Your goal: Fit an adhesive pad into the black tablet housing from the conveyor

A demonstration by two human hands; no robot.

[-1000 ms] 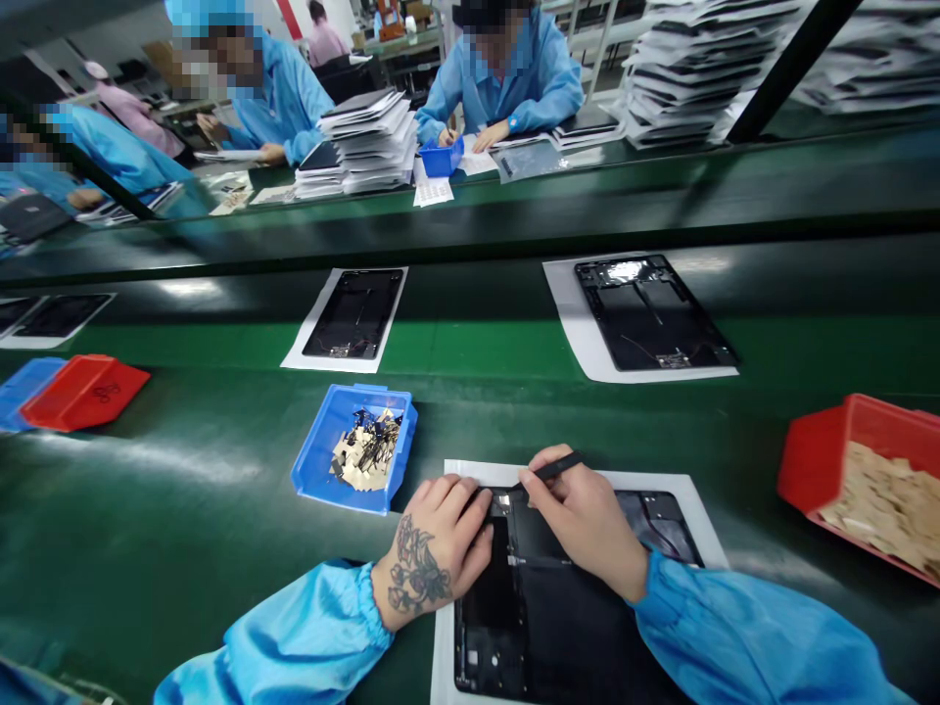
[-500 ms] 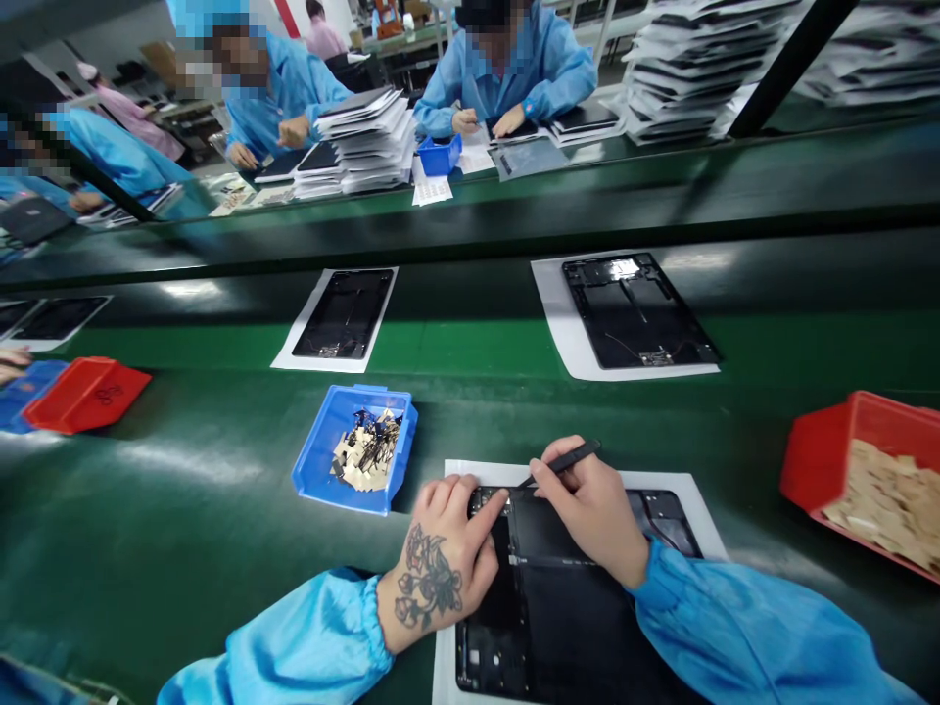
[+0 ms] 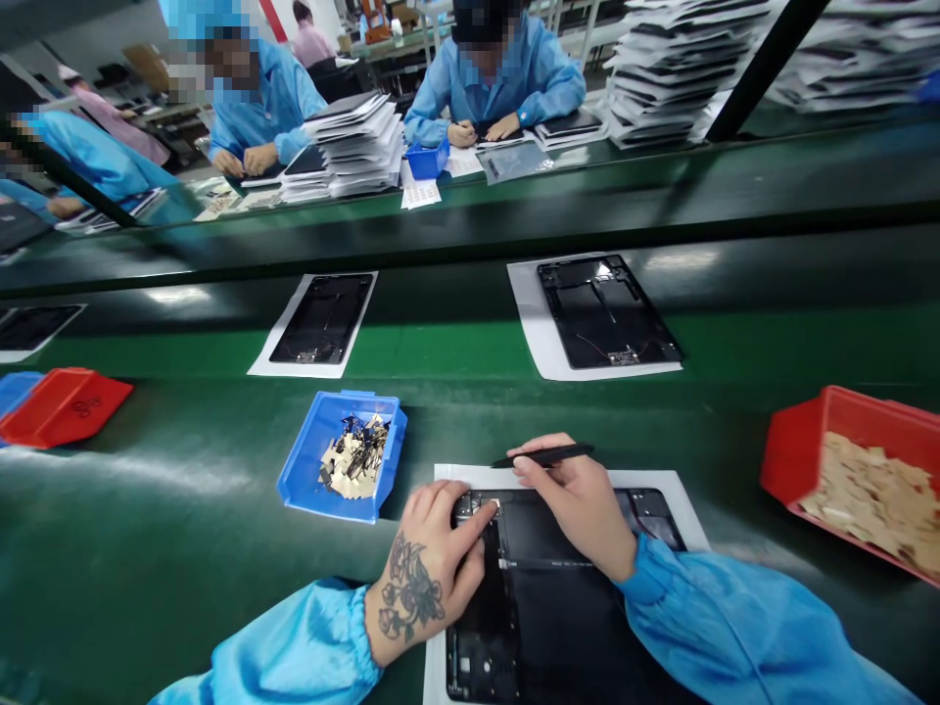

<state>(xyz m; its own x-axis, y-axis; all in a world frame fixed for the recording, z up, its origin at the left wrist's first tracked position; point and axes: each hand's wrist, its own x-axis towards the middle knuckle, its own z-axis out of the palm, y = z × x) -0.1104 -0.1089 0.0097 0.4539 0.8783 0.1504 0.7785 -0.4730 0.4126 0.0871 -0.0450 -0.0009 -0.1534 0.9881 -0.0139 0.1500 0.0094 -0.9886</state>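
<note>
In the head view a black tablet housing (image 3: 573, 627) with its inside showing lies on a white sheet (image 3: 436, 676). My left hand (image 3: 430, 568) rests on its upper left corner, fingers stretched out, the index fingertip touching small parts near the top edge. Pinched like a pen in my right hand (image 3: 580, 504) is a thin black pointed tool (image 3: 547, 454); its exact kind is unclear. The tool's tip points left, over the strip of sheet above the housing, and looks apart from it. My right hand hovers above the housing's upper part.
A blue bin (image 3: 290, 490) of small cream and black pieces stands left; a red bin (image 3: 782, 465) of tan pieces stands right. Another red bin (image 3: 73, 406) is far left. Two tablet housings (image 3: 323, 318) (image 3: 609, 313) lie beyond on sheets. Co-workers sit opposite beside stacked sheets (image 3: 359, 147).
The tool has tilted flatter, and its tip has moved off the housing's top edge, up and left. My left index finger stays on the corner. The whole view has shifted slightly.
</note>
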